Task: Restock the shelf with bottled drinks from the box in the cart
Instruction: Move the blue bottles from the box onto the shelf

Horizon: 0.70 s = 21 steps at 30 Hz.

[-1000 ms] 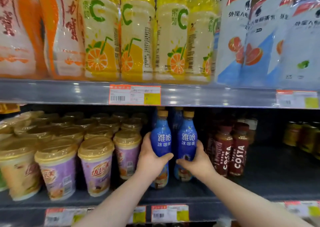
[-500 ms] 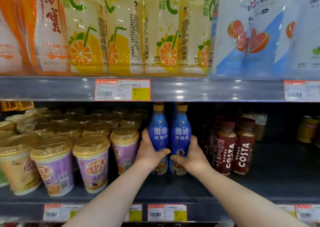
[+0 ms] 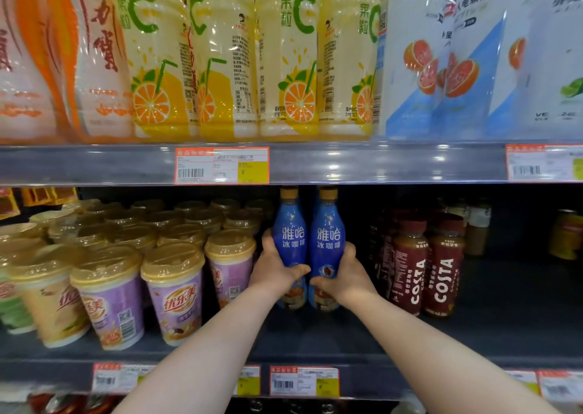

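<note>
**shelfwatcher:** ok so where are the drinks at? all I can make out is shelving lol

**aisle9:** yeah, mostly shelving. The lower shelf is a dark deck running the full width, and the top shelf sits right above it. Up top there's a row of yellow orange-drink bottles, with white and blue bottles just to their right. Down below, the left side is packed with milk tea cups under gold lids, several rows deep. Right of the middle stand the dark red Costa bottles.

**shelfwatcher:** and the blue ones?

**aisle9:** in the gap between the cups and the Costas. The left blue bottle and the right blue bottle are upright, side by side and touching, gold caps nearly up at the top shelf's edge. Their bases are down at the deck, but I can't tell if they're fully set down.

**shelfwatcher:** hands?

**aisle9:** the left hand is wrapped round the lower body of the left one, thumb across the front. The right hand grips the right one the same way. There's also an orange price tag on the top shelf's edge.
</note>
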{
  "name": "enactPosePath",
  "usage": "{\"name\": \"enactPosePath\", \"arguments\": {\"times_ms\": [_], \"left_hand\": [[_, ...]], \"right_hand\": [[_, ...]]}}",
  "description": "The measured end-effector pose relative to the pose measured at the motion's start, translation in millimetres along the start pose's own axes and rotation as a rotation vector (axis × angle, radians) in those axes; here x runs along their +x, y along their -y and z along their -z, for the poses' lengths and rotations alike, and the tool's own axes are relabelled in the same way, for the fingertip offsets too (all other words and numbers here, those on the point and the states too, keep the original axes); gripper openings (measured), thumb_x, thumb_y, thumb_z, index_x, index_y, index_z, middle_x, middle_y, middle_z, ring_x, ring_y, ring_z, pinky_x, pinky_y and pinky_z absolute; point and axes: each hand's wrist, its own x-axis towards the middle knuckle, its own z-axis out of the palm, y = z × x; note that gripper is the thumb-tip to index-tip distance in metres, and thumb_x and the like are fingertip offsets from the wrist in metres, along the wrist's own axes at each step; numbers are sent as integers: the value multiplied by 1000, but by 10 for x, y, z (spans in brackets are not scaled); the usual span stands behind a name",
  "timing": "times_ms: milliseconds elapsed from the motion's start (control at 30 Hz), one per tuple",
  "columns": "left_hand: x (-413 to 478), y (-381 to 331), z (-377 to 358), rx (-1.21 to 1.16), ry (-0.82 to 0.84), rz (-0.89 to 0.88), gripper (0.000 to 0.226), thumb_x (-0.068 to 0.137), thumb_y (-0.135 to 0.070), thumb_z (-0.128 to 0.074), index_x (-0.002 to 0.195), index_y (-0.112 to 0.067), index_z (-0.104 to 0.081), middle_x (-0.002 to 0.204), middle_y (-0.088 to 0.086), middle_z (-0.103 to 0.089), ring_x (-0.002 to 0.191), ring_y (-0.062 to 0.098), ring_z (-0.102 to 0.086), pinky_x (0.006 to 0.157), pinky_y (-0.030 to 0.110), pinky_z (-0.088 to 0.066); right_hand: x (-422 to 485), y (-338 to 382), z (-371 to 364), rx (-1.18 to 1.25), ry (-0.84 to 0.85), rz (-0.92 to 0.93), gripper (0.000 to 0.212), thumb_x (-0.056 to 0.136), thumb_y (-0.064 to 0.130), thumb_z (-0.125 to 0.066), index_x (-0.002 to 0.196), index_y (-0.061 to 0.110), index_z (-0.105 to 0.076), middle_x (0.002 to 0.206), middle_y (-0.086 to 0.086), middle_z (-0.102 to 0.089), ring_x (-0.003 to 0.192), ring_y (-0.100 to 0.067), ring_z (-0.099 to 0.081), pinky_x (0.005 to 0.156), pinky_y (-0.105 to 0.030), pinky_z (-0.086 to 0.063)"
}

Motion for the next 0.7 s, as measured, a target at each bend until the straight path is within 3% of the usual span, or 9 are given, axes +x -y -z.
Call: {"name": "enactPosePath", "arguments": {"times_ms": [233, 333, 433, 500, 567, 700], "left_hand": [[-24, -41, -9, -27, -17, 38, 104, 66, -18, -83, 144, -20, -14, 137, 4, -48, 123, 24, -50, 103, 41, -42], [-112, -41, -36, 7, -48, 39, 105, 62, -25, -84, 143, -21, -18, 137, 4, -47, 124, 24, -49, 104, 41, -42], [-236, -2, -52, 55, -70, 18, 107, 57, -43, -80, 144, -26, -19, 139, 3, -46, 127, 24, -46, 105, 45, -41], [-346, 9, -19, 132, -76, -14, 104, 61, -49, -74, 145, -22, -20, 141, 5, -44, 129, 25, -44, 106, 44, -40], [-479, 9, 27, 245, -61, -75, 90, 71, -43, -73, 144, -20, -26, 138, 8, -44, 128, 27, -43, 106, 41, -39], [-770, 3, 159, 607, -78, -191, 75, 80, -44, -65, 142, -17, -32, 136, 9, -43, 124, 28, -46, 99, 37, -41]], "right_hand": [[-7, 9, 20, 5, 6, -20, 87, 71, 27, -79, 136, 20, -21, 130, -4, -52, 114, -21, -56, 93, -36, -48], [-57, 9, 66, 26, 4, -25, 110, 71, 29, -80, 149, 20, -2, 143, -7, -39, 123, -23, -50, 97, -35, -45], [-184, -21, 138, -30, -36, 49, 114, 73, 35, -77, 150, 21, 7, 149, -10, -24, 130, -27, -41, 100, -35, -42], [-296, -42, 182, -123, -92, 154, 109, 75, 39, -74, 150, 20, 2, 151, -11, -20, 134, -30, -33, 104, -39, -38], [-402, -45, 200, -274, -132, 306, 99, 76, 39, -71, 150, 19, -9, 152, -10, -18, 137, -32, -26, 108, -42, -33], [-574, 34, 116, -571, -61, 563, 75, 81, 40, -64, 145, 22, -29, 154, -6, -22, 142, -29, -18, 115, -47, -22]]}}
